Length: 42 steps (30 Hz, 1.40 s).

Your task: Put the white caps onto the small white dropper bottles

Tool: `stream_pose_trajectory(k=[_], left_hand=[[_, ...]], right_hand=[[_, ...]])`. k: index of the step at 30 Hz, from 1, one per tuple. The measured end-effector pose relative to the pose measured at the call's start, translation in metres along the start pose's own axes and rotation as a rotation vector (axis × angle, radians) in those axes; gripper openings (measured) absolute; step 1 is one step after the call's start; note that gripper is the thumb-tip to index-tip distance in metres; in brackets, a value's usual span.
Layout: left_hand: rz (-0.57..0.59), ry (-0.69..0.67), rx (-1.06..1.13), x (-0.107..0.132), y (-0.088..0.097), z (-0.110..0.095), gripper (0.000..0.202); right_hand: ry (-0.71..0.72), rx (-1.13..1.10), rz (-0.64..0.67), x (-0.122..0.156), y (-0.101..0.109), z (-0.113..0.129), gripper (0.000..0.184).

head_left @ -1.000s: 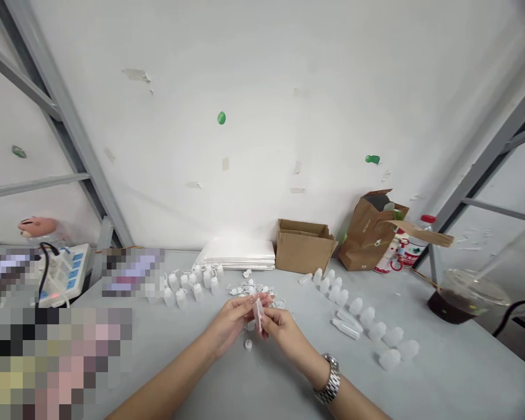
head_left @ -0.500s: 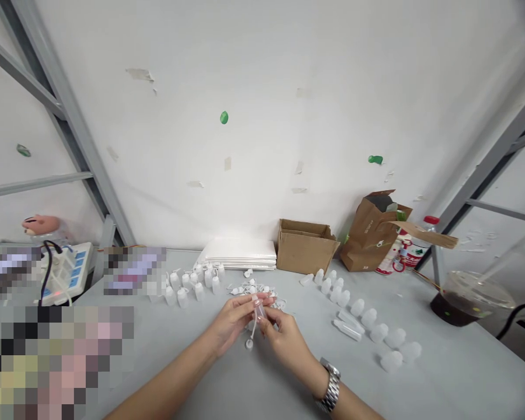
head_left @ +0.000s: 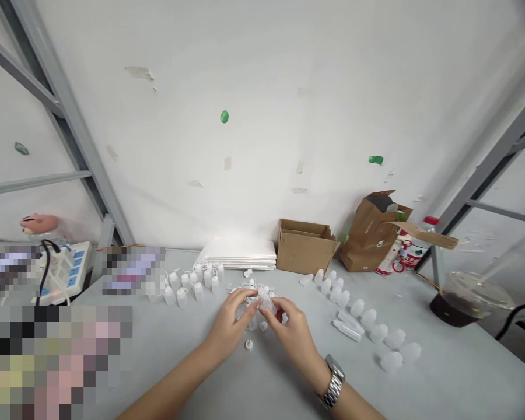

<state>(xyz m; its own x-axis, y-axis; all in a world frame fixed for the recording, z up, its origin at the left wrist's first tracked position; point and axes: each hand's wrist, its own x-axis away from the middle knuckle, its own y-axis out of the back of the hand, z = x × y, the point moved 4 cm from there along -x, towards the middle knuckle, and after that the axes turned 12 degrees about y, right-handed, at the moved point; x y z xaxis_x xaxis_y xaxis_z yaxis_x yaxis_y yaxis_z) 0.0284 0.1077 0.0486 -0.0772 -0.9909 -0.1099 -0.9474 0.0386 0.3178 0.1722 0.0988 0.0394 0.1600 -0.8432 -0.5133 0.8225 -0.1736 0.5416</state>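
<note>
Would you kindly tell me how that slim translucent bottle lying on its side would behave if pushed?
The slim translucent bottle looks empty, so it is probably light for its size. Lying rounded side down on the smooth grey table, it would likely roll easily. Its thin plastic may flex rather than crack.

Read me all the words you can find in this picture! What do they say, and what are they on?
No words can be read.
Brown paper bag: small printing, too small to read.
Red-capped bottle: coloured label, too small and blurred to read.
</note>
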Motion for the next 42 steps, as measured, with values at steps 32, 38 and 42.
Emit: stream_pose_trajectory(k=[32,38,42], left_hand=[[-0.036,-0.478,-0.557,0.006,-0.007,-0.001,0.028],[0.014,-0.071,-0.049,-0.001,0.002,-0.001,0.030],[0.162,0.230,0.433,-0.006,-0.001,0.003,0.038]], right_hand=[[-0.038,-0.062,0.089,0.000,0.001,0.001,0.030],[-0.101,-0.391,0.128,-0.004,0.002,0.006,0.027],[-0.107,-0.440,0.161,-0.001,-0.003,0.009,0.025]])
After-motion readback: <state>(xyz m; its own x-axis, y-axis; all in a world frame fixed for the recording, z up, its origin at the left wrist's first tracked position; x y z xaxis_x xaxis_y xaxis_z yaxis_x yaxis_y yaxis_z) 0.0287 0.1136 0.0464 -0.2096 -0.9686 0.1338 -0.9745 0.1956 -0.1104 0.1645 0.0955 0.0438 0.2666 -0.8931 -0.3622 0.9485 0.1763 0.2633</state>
